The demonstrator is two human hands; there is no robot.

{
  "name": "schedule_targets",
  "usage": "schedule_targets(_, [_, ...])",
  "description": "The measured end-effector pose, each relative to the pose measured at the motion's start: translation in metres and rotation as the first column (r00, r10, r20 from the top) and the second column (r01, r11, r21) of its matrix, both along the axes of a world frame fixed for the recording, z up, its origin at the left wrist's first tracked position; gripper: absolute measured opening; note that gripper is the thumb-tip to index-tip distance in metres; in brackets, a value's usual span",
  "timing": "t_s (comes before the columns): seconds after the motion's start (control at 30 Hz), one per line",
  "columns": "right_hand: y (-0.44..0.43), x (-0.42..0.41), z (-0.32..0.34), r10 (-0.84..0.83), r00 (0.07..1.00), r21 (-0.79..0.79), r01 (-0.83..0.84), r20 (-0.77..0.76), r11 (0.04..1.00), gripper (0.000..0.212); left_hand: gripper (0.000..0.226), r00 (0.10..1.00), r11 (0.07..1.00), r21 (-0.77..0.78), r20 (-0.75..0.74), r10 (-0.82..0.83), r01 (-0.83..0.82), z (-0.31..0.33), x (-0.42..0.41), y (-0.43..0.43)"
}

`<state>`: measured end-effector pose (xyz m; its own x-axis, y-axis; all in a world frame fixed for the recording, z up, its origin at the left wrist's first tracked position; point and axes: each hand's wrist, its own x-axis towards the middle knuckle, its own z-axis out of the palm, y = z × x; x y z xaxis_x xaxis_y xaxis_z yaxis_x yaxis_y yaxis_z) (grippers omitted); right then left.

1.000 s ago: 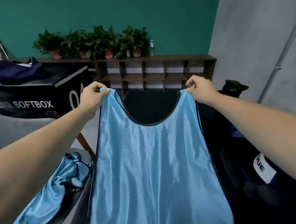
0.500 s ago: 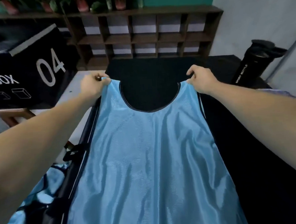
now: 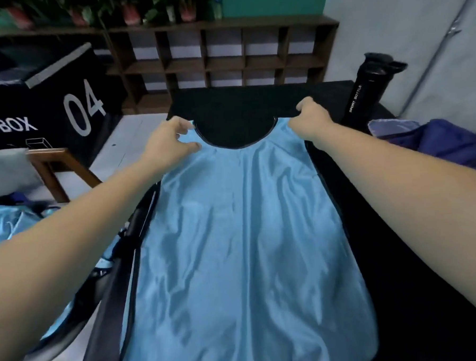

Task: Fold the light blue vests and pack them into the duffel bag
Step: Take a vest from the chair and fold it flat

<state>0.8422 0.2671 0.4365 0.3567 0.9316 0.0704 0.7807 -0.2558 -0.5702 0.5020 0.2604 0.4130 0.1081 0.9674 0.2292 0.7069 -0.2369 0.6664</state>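
Observation:
A light blue vest with dark trim lies spread flat on the black table, neck hole toward the far edge. My left hand hovers over the vest's left shoulder strap; its fingers and thumb are parted, and the strap lies between them. My right hand pinches the right shoulder strap. A navy duffel bag sits on the table at the right. More light blue vests lie crumpled at the left, beside the table.
A black sport bottle stands at the table's far right corner. A wooden chair frame and a black softbox case marked 04 are at the left. A dark shelf with potted plants lines the back wall.
The vest has come down from hanging in the air to lying flat on the table. My left hand's grip on the strap has loosened. The view has tilted downward.

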Motion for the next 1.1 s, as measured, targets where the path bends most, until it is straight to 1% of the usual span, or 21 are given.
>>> schedule_targets(0.07, [-0.044, -0.013, 0.000, 0.038, 0.995, 0.048, -0.034, -0.094, 0.998, 0.044, 0.034, 0.998, 0.998, -0.022, 0.040, -0.057, 0.058, 0.008, 0.009, -0.050])
schedule_targets(0.13, [-0.091, -0.022, -0.004, 0.076, 0.985, 0.078, -0.065, -0.153, 0.995, 0.045, 0.027, 0.989, 0.993, -0.063, 0.111, -0.097, 0.105, 0.015, 0.017, -0.099])
schedule_targets(0.17, [-0.114, -0.025, -0.007, 0.103, 0.981, 0.094, -0.088, -0.167, 0.992, 0.044, 0.025, 0.986, 0.990, -0.065, 0.124, -0.115, 0.124, 0.018, 0.021, -0.121])
schedule_targets(0.23, [-0.156, -0.028, -0.014, 0.168, 0.975, 0.152, -0.145, -0.148, 0.978, 0.042, 0.022, 0.982, 0.984, -0.052, 0.095, -0.162, 0.167, 0.018, 0.030, -0.159])
schedule_targets(0.33, [-0.216, -0.027, -0.028, 0.249, 0.963, 0.225, -0.221, -0.101, 0.949, 0.040, 0.022, 0.964, 0.964, -0.003, 0.005, -0.267, 0.267, 0.009, 0.051, -0.211])
schedule_targets(0.5, [-0.282, -0.018, -0.060, 0.261, 0.961, 0.317, -0.220, -0.093, 0.923, 0.038, 0.020, 0.874, 0.874, 0.062, -0.093, -0.476, 0.483, -0.015, 0.100, -0.278])
schedule_targets(0.6, [-0.309, -0.007, -0.070, 0.240, 0.969, 0.360, -0.205, -0.054, 0.910, 0.040, 0.025, 0.814, 0.809, 0.104, -0.141, -0.563, 0.578, -0.027, 0.127, -0.312])
schedule_targets(0.7, [-0.326, 0.010, -0.070, 0.257, 0.966, 0.371, -0.233, -0.017, 0.899, 0.040, 0.040, 0.743, 0.742, 0.128, -0.268, -0.613, 0.658, -0.042, 0.141, -0.335])
schedule_targets(0.77, [-0.329, 0.020, -0.068, 0.273, 0.962, 0.383, -0.246, -0.018, 0.890, 0.038, 0.044, 0.722, 0.720, 0.146, -0.316, -0.616, 0.678, -0.052, 0.143, -0.339])
schedule_targets(0.87, [-0.328, 0.024, -0.065, 0.308, 0.951, 0.395, -0.281, -0.004, 0.874, 0.036, 0.038, 0.731, 0.723, 0.166, -0.316, -0.605, 0.670, -0.060, 0.140, -0.340])
schedule_targets(1.0, [-0.328, 0.024, -0.061, 0.340, 0.940, 0.385, -0.316, 0.005, 0.867, 0.034, 0.016, 0.744, 0.720, 0.220, -0.341, -0.575, 0.658, -0.059, 0.142, -0.343])
schedule_targets(1.03, [-0.329, 0.023, -0.059, 0.341, 0.940, 0.386, -0.314, 0.000, 0.867, 0.033, 0.014, 0.747, 0.725, 0.219, -0.342, -0.570, 0.653, -0.059, 0.141, -0.343])
schedule_targets(1.1, [-0.331, 0.022, -0.058, 0.340, 0.940, 0.391, -0.308, -0.013, 0.867, 0.032, 0.012, 0.753, 0.739, 0.183, -0.299, -0.586, 0.648, -0.058, 0.140, -0.343])
